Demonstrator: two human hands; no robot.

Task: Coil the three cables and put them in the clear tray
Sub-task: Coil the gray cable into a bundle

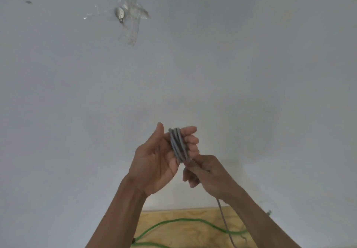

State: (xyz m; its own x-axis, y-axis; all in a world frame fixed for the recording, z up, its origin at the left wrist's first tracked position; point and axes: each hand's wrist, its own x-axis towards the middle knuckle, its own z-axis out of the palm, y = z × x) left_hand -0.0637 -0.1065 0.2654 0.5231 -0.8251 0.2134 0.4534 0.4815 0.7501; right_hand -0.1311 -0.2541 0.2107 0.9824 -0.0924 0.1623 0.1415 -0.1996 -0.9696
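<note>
The fingers [190, 141] of the left hand [156, 160] curl forward with several turns of a grey cable [178, 145] wound round them, the thumb standing straight up beside the coil, apart from it. The right hand [207, 172] sits just below and right of the coil, its fingers closed in a pinch on the same cable where it leaves the wraps. From under the right wrist the loose tail of the grey cable hangs down to the bottom edge of the view. Both hands are raised in front of a pale wall [251, 64]. Below them lies a wooden counter [193, 215], where a green cable [185, 220] runs in a long curve, the grey tail crossing over it. High on the wall, clear tape [133, 21] holds a small silvery object [119, 13], too blurred to identify.
</note>
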